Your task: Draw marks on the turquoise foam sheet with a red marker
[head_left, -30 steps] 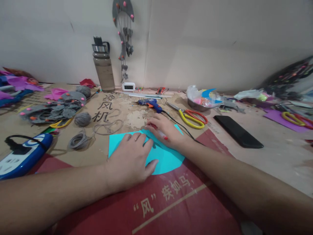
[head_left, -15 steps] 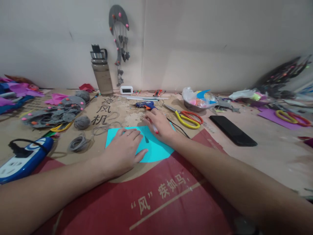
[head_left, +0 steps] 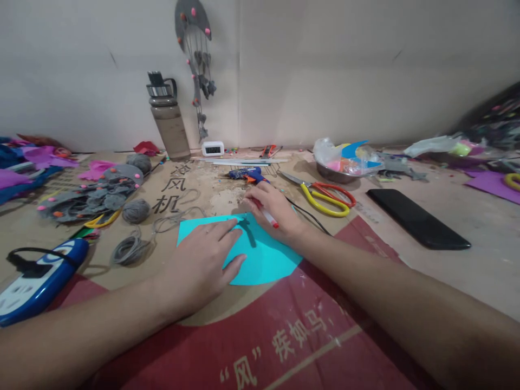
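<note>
One turquoise paper sheet [head_left: 264,260] is pinned flat to the table [head_left: 459,281] by the left hand [head_left: 199,265], fingers flat and slightly spread. One red-and-white pen [head_left: 268,218] is gripped in the curled fingers of the right hand [head_left: 274,211] at the sheet's far edge. The sheet is judged light, thin and easily creased, best pinched at an edge.

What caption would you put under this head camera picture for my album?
Left hand presses a turquoise paper flat while the right hand holds a red-tipped pen at its far edge.
</note>
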`<state>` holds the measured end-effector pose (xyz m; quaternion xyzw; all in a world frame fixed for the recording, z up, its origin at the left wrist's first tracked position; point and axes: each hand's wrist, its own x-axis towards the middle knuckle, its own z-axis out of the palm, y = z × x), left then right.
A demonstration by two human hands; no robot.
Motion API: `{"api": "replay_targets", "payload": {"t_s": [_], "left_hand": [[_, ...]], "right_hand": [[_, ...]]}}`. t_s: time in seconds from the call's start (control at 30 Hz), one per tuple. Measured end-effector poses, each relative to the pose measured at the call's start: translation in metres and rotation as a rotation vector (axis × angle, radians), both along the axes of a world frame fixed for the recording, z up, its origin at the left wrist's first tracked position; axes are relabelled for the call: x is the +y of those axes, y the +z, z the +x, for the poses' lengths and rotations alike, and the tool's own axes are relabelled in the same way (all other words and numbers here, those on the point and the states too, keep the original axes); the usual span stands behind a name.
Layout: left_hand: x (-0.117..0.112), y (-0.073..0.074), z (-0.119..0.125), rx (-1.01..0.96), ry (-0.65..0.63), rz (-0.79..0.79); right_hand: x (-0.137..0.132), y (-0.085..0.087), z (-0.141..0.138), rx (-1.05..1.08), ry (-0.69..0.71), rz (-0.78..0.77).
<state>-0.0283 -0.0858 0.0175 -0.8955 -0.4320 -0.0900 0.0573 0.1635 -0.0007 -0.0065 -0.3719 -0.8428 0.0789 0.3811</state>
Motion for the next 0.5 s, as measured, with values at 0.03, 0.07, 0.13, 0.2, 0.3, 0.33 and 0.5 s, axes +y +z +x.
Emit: {"api": "replay_targets", "payload": {"t_s": [0.03, 0.07, 0.13, 0.2, 0.3, 0.33, 0.5], "left_hand": [[0.002, 0.0, -0.002, -0.023, 0.0, 0.002], [0.005, 0.0, -0.004, -0.048, 0.002, -0.002], [0.011, 0.001, -0.007, -0.107, 0.005, -0.021], [0.017, 0.003, -0.008, -0.171, 0.022, -0.062], [0.025, 0.008, -0.01, -0.245, 0.082, -0.107], [0.027, 0.009, -0.011, -0.267, 0.093, -0.126], [0.036, 0.018, -0.017, -0.371, 0.147, -0.181]], "right_hand": [[0.001, -0.001, 0.0, 0.008, 0.001, 0.001], [0.002, -0.003, 0.0, 0.016, 0.002, 0.005], [0.004, -0.006, 0.001, 0.032, 0.006, 0.025], [0.006, -0.008, 0.001, 0.033, 0.011, 0.04], [0.006, -0.008, 0.001, 0.01, 0.014, 0.037], [0.006, -0.008, 0.001, 0.003, 0.014, 0.036], [0.01, -0.011, 0.001, 0.011, 0.018, 0.063]]}}
